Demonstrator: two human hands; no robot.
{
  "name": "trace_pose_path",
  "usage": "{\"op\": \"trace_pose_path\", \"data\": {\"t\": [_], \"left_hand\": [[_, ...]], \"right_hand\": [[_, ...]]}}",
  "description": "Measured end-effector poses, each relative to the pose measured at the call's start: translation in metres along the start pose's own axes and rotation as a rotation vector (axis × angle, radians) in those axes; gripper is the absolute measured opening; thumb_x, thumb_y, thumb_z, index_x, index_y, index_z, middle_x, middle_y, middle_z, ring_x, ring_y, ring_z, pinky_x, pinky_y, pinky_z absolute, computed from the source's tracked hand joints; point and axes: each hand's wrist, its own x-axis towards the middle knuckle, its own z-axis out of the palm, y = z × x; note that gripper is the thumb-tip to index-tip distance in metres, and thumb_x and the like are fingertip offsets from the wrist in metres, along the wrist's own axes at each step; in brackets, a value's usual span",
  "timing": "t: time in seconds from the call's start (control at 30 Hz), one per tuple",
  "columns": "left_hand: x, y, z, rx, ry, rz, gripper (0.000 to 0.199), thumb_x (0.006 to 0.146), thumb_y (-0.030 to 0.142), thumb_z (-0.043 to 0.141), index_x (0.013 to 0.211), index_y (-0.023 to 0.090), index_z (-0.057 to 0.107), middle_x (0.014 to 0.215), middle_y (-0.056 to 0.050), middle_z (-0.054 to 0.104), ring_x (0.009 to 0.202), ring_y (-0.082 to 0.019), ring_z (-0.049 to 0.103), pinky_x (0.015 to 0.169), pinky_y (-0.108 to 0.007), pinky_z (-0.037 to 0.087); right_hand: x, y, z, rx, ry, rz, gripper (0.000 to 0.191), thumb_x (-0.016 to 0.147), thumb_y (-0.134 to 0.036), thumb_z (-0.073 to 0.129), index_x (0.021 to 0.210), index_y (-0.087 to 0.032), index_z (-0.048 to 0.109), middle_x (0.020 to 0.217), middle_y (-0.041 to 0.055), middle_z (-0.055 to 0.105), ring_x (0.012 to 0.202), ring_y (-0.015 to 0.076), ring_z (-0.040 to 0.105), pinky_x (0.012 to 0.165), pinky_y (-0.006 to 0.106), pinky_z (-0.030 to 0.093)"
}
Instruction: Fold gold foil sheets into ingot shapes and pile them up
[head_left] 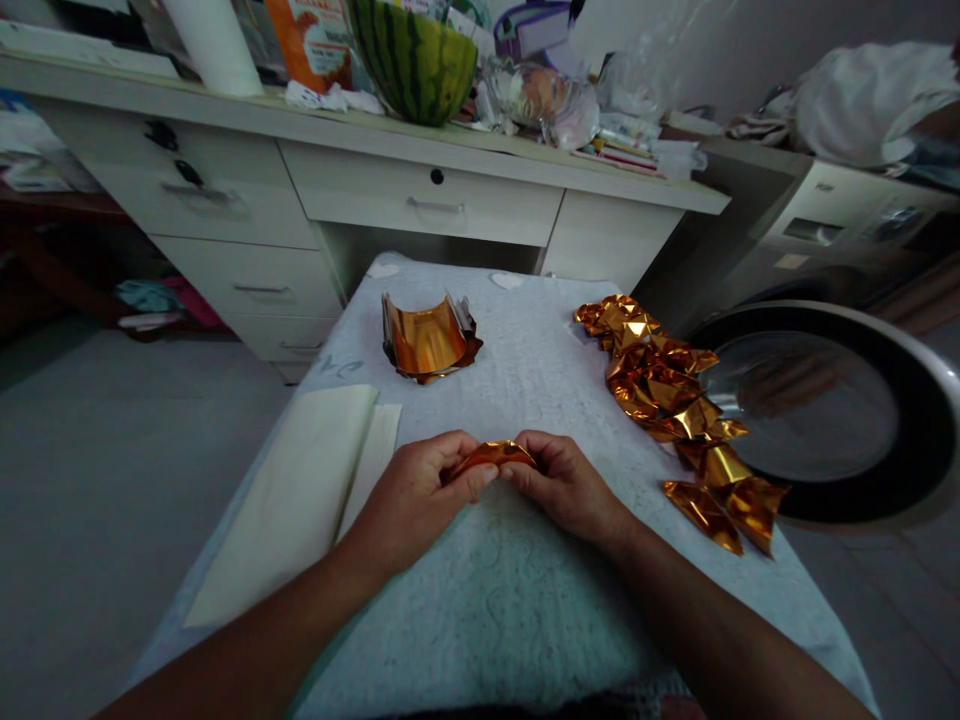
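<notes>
Between both hands, low over the cloth-covered table, is a piece of folded gold foil paper (491, 456). My left hand (431, 475) pinches its left end, thumb on the near side. At the other end, my right hand (562, 480) grips it the same way, and the two thumb tips nearly meet. Beyond the hands lies a curved stack of gold foil sheets (426, 340). To the right, a long heap of folded gold foil pieces (652, 380) runs toward the table edge. Folded cream paper (292, 490) rests left of my left hand.
The table wears a pale blue cloth (517, 360). Behind it stands a white desk (420, 180) with drawers, bearing a cut watermelon (416, 60), an orange pouch (307, 45) and plastic bags. A washing machine's open round door (926, 410) reaches close to the table's right side.
</notes>
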Motion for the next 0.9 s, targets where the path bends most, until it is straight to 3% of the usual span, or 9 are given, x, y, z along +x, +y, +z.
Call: {"op": "trace_pose_path", "data": {"t": [0.13, 0.33, 0.63, 0.8, 0.9], "left_hand": [[0.000, 0.001, -0.002, 0.028, -0.013, 0.000, 0.023, 0.089, 0.033, 0.053, 0.071, 0.019, 0.055, 0.063, 0.004, 0.059, 0.058, -0.012, 0.053, 0.056, -0.024, 0.037], [0.001, -0.002, -0.005, -0.036, -0.065, -0.052, 0.026, 0.093, 0.039, 0.049, 0.079, 0.019, 0.058, 0.064, 0.003, 0.062, 0.049, -0.009, 0.041, 0.049, -0.022, 0.029], [0.002, 0.000, -0.013, -0.105, -0.051, -0.077, 0.024, 0.090, 0.040, 0.051, 0.078, 0.019, 0.055, 0.059, 0.004, 0.058, 0.049, -0.010, 0.043, 0.050, -0.023, 0.030], [0.003, 0.002, -0.013, -0.164, 0.015, -0.068, 0.025, 0.087, 0.037, 0.055, 0.106, 0.022, 0.053, 0.052, 0.008, 0.053, 0.046, -0.011, 0.043, 0.050, -0.024, 0.030], [0.003, 0.000, -0.013, -0.159, 0.053, -0.072, 0.029, 0.088, 0.035, 0.054, 0.113, 0.022, 0.048, 0.053, 0.009, 0.053, 0.047, -0.011, 0.045, 0.050, -0.023, 0.030]], "right_hand": [[-0.001, 0.000, -0.002, -0.050, -0.011, -0.003, 0.036, 0.079, -0.051, 0.071, 0.073, -0.018, 0.060, 0.061, -0.0050, 0.047, 0.056, 0.0080, 0.037, 0.050, 0.021, 0.029], [-0.004, -0.003, -0.010, -0.026, -0.047, 0.041, 0.041, 0.083, -0.056, 0.065, 0.071, -0.017, 0.059, 0.053, -0.0075, 0.038, 0.049, 0.0062, 0.029, 0.045, 0.021, 0.023], [-0.006, -0.001, -0.021, 0.055, -0.247, 0.041, 0.037, 0.094, -0.050, 0.052, 0.082, -0.016, 0.059, 0.068, -0.0020, 0.058, 0.054, 0.0067, 0.044, 0.051, 0.020, 0.033], [-0.006, -0.001, -0.019, 0.109, -0.289, 0.065, 0.032, 0.096, -0.045, 0.050, 0.091, -0.016, 0.062, 0.081, 0.0019, 0.065, 0.058, 0.0070, 0.049, 0.052, 0.020, 0.035], [-0.005, -0.004, -0.015, 0.177, -0.237, 0.093, 0.032, 0.089, -0.045, 0.060, 0.103, -0.017, 0.059, 0.088, 0.0027, 0.066, 0.061, 0.0087, 0.052, 0.050, 0.020, 0.037]]}}
